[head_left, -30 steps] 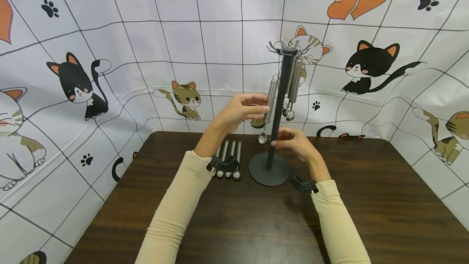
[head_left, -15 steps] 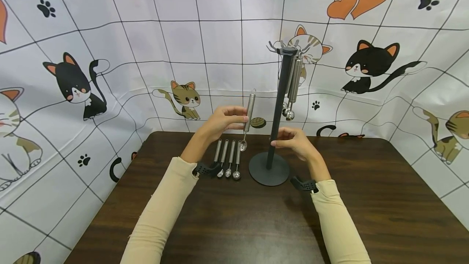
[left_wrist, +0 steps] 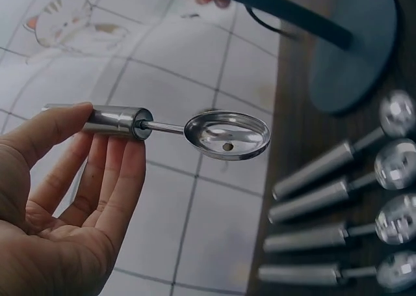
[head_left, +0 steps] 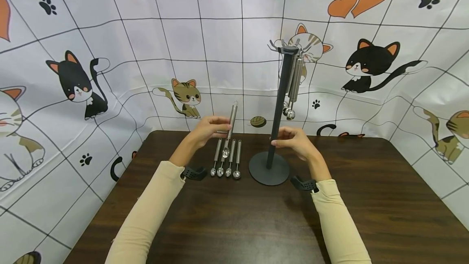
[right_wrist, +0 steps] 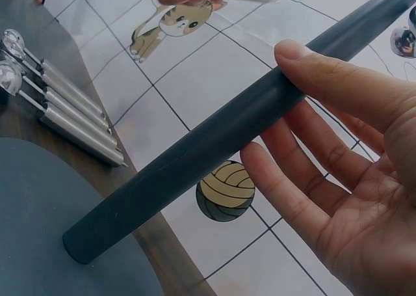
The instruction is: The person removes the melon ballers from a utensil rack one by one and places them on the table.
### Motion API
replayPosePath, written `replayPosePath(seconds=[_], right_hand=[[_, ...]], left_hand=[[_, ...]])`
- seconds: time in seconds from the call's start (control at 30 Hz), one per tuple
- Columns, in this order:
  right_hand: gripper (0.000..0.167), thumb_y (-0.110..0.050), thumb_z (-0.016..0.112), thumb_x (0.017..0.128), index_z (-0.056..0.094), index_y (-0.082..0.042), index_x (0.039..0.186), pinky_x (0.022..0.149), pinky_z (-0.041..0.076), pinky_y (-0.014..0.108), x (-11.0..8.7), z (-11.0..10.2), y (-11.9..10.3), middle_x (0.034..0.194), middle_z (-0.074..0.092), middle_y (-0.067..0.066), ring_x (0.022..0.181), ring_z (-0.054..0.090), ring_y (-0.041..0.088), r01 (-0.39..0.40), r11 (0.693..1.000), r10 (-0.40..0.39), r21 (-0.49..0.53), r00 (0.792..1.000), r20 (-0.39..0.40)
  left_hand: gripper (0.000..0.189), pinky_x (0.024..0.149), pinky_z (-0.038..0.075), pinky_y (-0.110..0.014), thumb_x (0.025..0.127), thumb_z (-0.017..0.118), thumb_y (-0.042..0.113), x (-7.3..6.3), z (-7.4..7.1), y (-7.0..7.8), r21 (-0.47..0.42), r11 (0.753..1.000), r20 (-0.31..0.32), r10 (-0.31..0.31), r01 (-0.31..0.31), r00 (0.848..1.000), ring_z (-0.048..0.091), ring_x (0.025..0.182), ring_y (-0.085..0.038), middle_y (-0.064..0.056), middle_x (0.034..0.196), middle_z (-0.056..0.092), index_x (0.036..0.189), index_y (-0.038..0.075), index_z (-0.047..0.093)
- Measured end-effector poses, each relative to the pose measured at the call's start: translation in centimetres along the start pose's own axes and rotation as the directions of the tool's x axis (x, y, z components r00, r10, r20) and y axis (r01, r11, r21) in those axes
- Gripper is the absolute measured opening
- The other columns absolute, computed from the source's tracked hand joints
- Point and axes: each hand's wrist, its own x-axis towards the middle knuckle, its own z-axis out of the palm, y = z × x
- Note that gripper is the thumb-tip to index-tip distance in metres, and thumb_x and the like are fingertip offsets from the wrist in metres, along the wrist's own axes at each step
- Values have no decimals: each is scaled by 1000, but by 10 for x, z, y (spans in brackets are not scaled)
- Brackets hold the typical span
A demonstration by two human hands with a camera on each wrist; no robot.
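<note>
Scoop (left_wrist: 164, 127) in midair left of the stand (head_left: 279, 109), handle up and bowl (left_wrist: 227, 133) down, its handle grasped by the fingers of the left hand (head_left: 207, 130). Four lying scoops (head_left: 231, 156) rest on the counter (head_left: 300, 223), also left of the stand; in the head view the held one overlaps them. The right hand (head_left: 293, 141) has its fingers grasping the stand from the right, above its base (head_left: 269, 177).

The likeliest trouble is a knock: lowered carelessly, the bowl could hit the lying row and push it askew. So light a pinch on smooth metal might also let the scoop twist or slip. If the right hand jerked the stand, the hanging scoops (head_left: 295, 80) on its right could swing and clink.

Only the left wrist view shows the small hole (left_wrist: 228, 147) in the oval bowl. The head view shows the hanging scoops clearly, which the left wrist view does not. The right wrist view best shows how thumb (right_wrist: 325, 75) and fingers meet the stand's pole (right_wrist: 195, 158).
</note>
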Motion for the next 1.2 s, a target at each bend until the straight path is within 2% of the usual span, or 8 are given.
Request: replayPosePath(seconds=[0.1,0.27,0.37,0.67,0.93,1.07,1.2], right_hand=[[27,6,78,84,73,-15,100,81,66,30,0,0,0,90,75,-2,84,71,13,4,1000,-4,-3,1000,-2],[27,7,77,84,73,-14,100,81,66,31,-1,1,-1,90,75,-2,83,71,12,12,1000,-12,0,1000,4],[27,7,77,84,73,-14,101,81,66,31,-1,1,-1,91,74,-1,83,71,13,14,1000,-14,3,1000,6],[28,7,77,85,74,-16,101,80,66,31,-1,0,0,92,74,2,83,71,13,10,1000,-10,1,1000,9],[28,7,78,84,73,-16,101,80,66,30,0,-2,1,91,73,1,84,71,12,-3,1000,3,-2,1000,-3],[27,7,77,85,73,-14,102,80,66,31,0,-2,0,92,73,4,84,71,12,0,1000,0,-3,1000,1],[26,7,77,85,73,-14,101,80,66,30,0,-1,-1,91,73,3,83,70,12,5,1000,-5,-11,1000,2]], left_hand=[[45,99,62,-41,98,67,5,-2,-7,-6,20,1000,-9,-7,7,1000,67,102,-15,-18,133,60,139,-7,56],[43,99,62,-42,97,67,4,-3,-18,-19,25,999,-25,-37,37,999,68,96,-14,-10,114,67,136,-10,57],[44,100,61,-43,97,67,5,-3,-26,-27,39,997,-30,-61,63,998,68,97,-14,-6,110,68,137,-10,56],[45,105,57,-51,98,66,7,-6,-43,-44,76,993,-52,-91,95,995,65,111,-32,-15,118,66,137,-13,54],[46,97,63,-40,99,66,8,-6,-52,-58,87,984,-86,-147,155,985,68,94,-14,-17,124,67,139,-12,53],[47,97,62,-41,99,67,10,-9,-57,-65,100,977,-107,-176,187,979,69,97,-17,-25,135,61,140,-10,54],[48,100,61,-42,99,67,11,-10,-60,-74,101,973,-113,-198,209,974,68,101,-20,-28,138,59,141,-10,53]])
